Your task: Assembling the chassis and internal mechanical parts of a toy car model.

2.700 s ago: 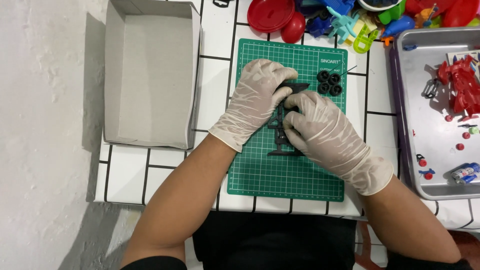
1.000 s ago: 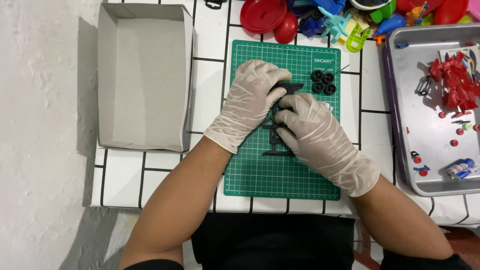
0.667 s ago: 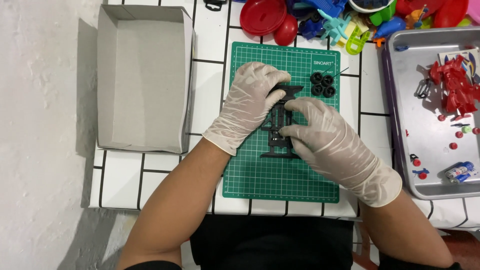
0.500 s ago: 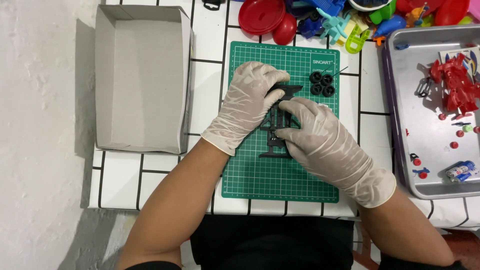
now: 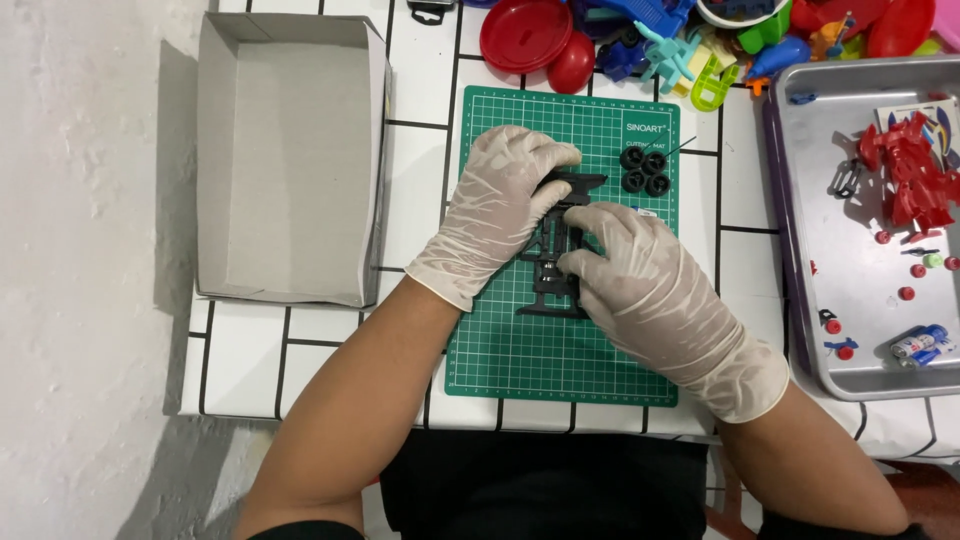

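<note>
Your left hand [image 5: 500,215] and right hand [image 5: 650,290], both gloved, meet at the middle of the frame over a black chassis [image 5: 556,280] lying on the green mat [image 5: 520,350]. Your left fingers [image 5: 545,160] curl closed around the chassis's upper end, and your right fingers [image 5: 590,225] press onto its middle from the right, narrow and bent, gripping the part. Four black wheels [image 5: 645,170] sit clustered on the mat just above your right hand, apart from it. At the upper left of the frame, an open grey box [image 5: 285,160] rests on the white tiled tabletop [image 5: 410,150]. At the right edge, a metal tray [image 5: 800,250] holds red parts [image 5: 915,180] and small bits. Coloured toys [image 5: 650,40] crowd the top edge above the mat.
</note>
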